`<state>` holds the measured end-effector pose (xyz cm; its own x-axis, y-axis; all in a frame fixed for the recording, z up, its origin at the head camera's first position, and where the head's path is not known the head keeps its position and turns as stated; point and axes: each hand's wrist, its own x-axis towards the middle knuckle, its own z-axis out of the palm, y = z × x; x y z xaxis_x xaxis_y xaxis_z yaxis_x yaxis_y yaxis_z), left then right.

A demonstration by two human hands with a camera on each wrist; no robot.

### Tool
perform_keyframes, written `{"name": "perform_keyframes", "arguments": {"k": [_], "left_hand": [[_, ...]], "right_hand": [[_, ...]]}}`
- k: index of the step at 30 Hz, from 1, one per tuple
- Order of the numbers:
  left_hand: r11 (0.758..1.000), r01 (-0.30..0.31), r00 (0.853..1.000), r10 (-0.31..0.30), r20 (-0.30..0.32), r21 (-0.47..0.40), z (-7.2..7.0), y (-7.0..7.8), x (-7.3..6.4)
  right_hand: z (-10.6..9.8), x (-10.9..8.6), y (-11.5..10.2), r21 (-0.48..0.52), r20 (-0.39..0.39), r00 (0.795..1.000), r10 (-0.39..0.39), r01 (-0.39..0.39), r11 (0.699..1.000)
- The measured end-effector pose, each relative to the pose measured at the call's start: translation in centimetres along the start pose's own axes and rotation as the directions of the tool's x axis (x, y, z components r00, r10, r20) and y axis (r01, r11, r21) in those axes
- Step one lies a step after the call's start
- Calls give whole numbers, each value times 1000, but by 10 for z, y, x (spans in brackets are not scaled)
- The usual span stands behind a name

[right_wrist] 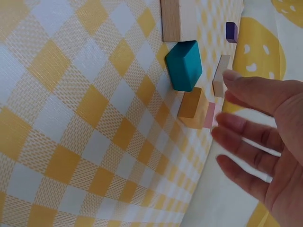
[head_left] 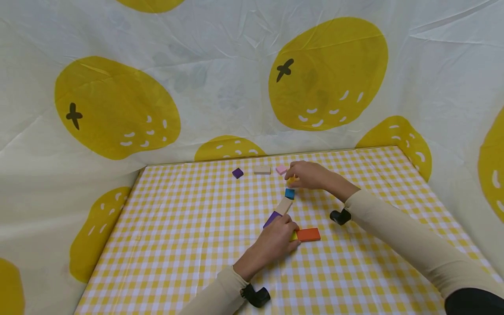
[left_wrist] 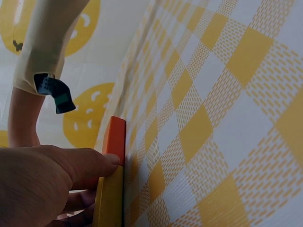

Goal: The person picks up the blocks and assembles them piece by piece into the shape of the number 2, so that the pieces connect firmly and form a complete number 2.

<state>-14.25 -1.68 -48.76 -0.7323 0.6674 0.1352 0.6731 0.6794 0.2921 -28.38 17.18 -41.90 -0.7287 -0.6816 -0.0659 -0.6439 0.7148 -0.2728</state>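
Observation:
My left hand (head_left: 277,236) bends over a yellow block (left_wrist: 110,198), holding it between thumb and fingers; the palm side of the grip is partly hidden. Against the yellow block's end lies an orange-red block (head_left: 309,235), and the left thumb tip (left_wrist: 111,160) rests at that joint. My right hand (head_left: 309,175) hovers by a yellow-orange block (right_wrist: 193,111), its fingers spread and apart from that block in the right wrist view. Close by stand a teal-blue block (right_wrist: 183,66) and a pink block (head_left: 281,169).
Between the hands, a natural wood block (head_left: 284,205) and a purple block (head_left: 271,218) continue the curved row. At the far side lie another pale wood block (head_left: 262,169) and a small purple block (head_left: 238,173). A checked cloth (head_left: 177,236) covers the table; a fruit-print sheet (head_left: 220,87) hangs behind.

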Motion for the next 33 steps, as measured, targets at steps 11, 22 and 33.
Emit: {"name": "perform_keyframes", "arguments": {"k": [11, 22, 33], "left_hand": [[1000, 10, 1000, -10, 16, 2, 0, 0, 0], [1000, 2, 1000, -2, -1, -7, 0, 0, 0], [1000, 8, 1000, -8, 1, -3, 1, 0, 0]], "right_hand": [[6, 8, 7, 41, 15, 966, 258, -259, 965], [13, 17, 5, 29, 33, 926, 376, -377, 926], [17, 27, 6, 121, 45, 923, 382, -384, 915]]}}
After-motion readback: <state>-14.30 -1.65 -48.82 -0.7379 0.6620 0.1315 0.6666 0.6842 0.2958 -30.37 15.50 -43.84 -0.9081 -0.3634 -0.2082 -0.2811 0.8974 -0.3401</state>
